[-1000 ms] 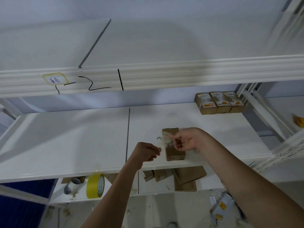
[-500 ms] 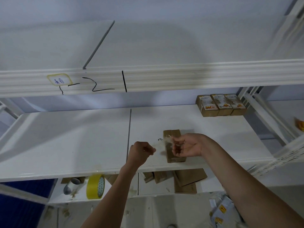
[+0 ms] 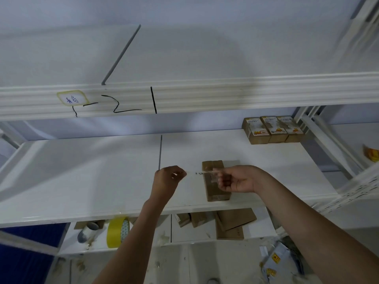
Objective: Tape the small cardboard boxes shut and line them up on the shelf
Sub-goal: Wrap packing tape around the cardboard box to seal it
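A small brown cardboard box (image 3: 216,192) lies flat near the front edge of the white middle shelf (image 3: 82,177). A strip of clear tape (image 3: 200,172) is stretched level between my two hands, just above the box's far end. My left hand (image 3: 167,182) pinches the strip's left end, to the left of the box. My right hand (image 3: 235,178) pinches the right end and covers the box's middle. Three small printed boxes (image 3: 271,132) stand side by side in a row at the shelf's back right.
A yellow tape roll (image 3: 118,232) and a grey-white roll (image 3: 87,234) stand on the lower shelf, with flat cardboard pieces (image 3: 231,224) to their right. The upper shelf beam (image 3: 205,97) carries black marks and a label. Torn packaging (image 3: 281,261) lies on the floor.
My hands have drawn apart, pulling the clear tape strip out longer and level above the box. The box has stayed where it was.
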`<state>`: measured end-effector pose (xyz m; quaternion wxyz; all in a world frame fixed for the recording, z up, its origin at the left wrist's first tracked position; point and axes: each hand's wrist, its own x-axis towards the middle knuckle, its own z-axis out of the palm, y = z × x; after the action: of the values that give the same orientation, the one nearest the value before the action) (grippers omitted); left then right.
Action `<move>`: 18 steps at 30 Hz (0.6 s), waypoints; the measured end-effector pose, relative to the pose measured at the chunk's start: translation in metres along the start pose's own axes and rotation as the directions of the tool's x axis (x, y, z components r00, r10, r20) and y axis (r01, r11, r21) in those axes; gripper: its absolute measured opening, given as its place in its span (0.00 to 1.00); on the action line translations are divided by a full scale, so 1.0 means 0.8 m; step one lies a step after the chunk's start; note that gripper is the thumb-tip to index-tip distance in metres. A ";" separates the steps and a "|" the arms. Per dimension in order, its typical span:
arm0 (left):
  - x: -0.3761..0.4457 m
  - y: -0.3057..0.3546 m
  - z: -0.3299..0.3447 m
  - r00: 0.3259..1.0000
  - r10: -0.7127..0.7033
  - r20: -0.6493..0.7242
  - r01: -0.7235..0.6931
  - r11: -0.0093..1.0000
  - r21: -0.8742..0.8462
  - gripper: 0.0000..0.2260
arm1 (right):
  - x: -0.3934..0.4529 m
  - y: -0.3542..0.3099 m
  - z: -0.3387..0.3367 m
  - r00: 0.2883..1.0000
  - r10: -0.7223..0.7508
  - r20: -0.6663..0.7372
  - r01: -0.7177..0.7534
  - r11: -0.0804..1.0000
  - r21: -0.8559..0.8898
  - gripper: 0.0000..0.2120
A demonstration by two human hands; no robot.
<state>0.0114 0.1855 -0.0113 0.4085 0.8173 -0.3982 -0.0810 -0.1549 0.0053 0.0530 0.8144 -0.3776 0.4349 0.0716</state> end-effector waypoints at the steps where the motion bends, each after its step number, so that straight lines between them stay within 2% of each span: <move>1: 0.002 0.001 -0.001 0.997 -0.037 0.067 0.036 0.999 0.016 0.02 | 0.000 -0.001 -0.002 1.000 -0.009 -0.022 0.009 1.000 -0.002 0.05; 3: 0.005 0.001 -0.002 0.975 -0.079 0.209 0.071 0.996 0.044 0.04 | 0.002 -0.003 -0.008 0.999 -0.026 -0.042 0.026 1.000 -0.005 0.06; 5: 0.008 0.004 -0.003 0.950 -0.113 0.290 0.104 0.994 0.046 0.05 | 0.004 -0.004 -0.012 0.998 -0.047 -0.037 0.047 0.999 0.007 0.09; 10: 0.020 0.017 -0.005 0.858 -0.307 0.412 0.377 0.921 -0.099 0.14 | 0.000 -0.007 -0.024 0.990 -0.120 0.070 0.117 0.992 0.042 0.23; 13: 0.025 0.028 -0.004 0.841 -0.332 0.427 0.417 0.900 -0.123 0.17 | -0.007 -0.010 -0.033 0.974 -0.150 0.172 0.173 0.977 -0.128 0.20; 15: 0.029 0.035 -0.002 0.831 -0.336 0.443 0.434 0.890 -0.140 0.16 | -0.008 -0.011 -0.039 0.974 -0.170 0.151 0.204 0.947 -0.250 0.19; 18: 0.030 0.045 0.004 0.817 -0.331 0.473 0.470 0.857 -0.212 0.15 | -0.007 -0.011 -0.048 0.971 -0.210 0.112 0.234 0.926 -0.295 0.18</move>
<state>0.0051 0.1536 0.0176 0.4129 0.7691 -0.2745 -0.4033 -0.1798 -0.0260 0.0494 0.7653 -0.5429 0.3405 0.0601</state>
